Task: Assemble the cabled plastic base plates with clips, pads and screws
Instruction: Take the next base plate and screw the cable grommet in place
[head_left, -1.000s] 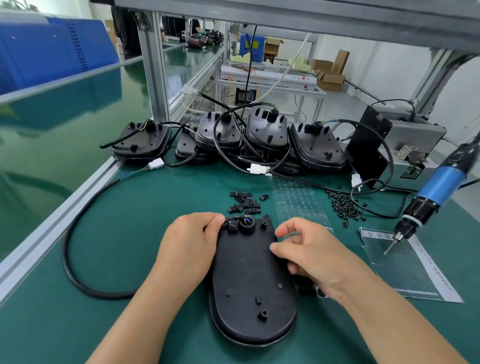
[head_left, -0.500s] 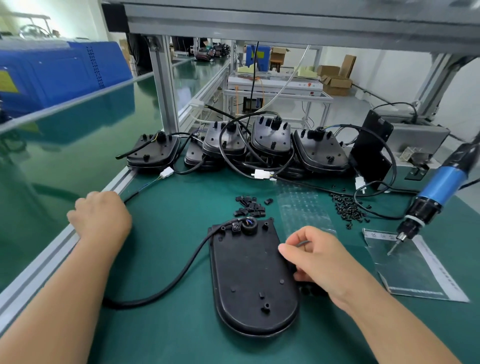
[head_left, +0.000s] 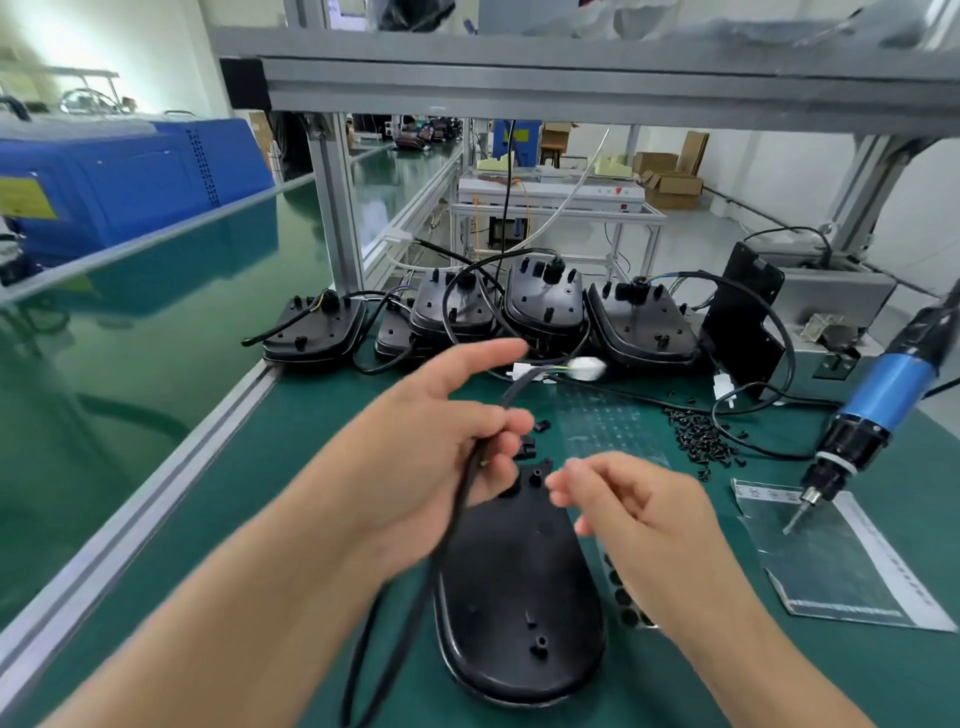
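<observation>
Centrally on the green desk (head_left: 234, 499): black base plate (head_left: 519, 597), lying flat. Above its far end, left hand (head_left: 431, 441), fingers curled round the black cable (head_left: 457, 514), forefinger straight. Just right, blurred right hand (head_left: 639, 514), loosely curled, grasping nothing. Farther right, blue screwdriver (head_left: 878, 410), tip on a clear bag (head_left: 841, 566).
</observation>
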